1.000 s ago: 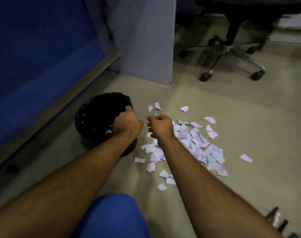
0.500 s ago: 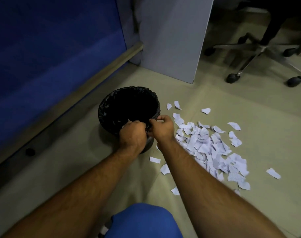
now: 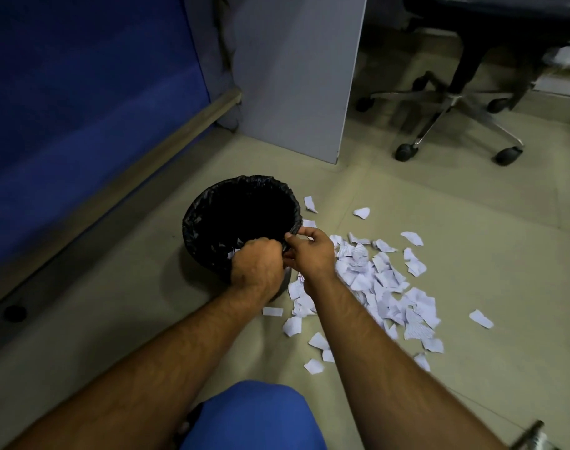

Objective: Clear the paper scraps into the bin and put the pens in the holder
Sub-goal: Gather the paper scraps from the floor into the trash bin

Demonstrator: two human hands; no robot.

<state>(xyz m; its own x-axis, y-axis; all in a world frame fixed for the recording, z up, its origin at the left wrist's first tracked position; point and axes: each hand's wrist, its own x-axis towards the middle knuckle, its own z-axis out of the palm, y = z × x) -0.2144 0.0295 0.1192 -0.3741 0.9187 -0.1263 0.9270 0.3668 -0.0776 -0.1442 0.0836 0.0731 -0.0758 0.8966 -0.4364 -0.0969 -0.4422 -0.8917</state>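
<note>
Right hand (image 3: 312, 254) pinches the bin liner (image 3: 192, 222) at the near rim of the bin (image 3: 208, 258), left hand (image 3: 256, 266) curled over that rim beside it, grip contents not visible; paper scraps (image 3: 387, 287) scattered on the floor (image 3: 472, 222) just right of the bin.

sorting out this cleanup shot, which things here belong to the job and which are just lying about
Job: paper scraps on the floor; black-lined bin; left hand over the bin's near rim; right hand pinching the liner edge.

Lying about: office chair; grey panel; blue partition.
</note>
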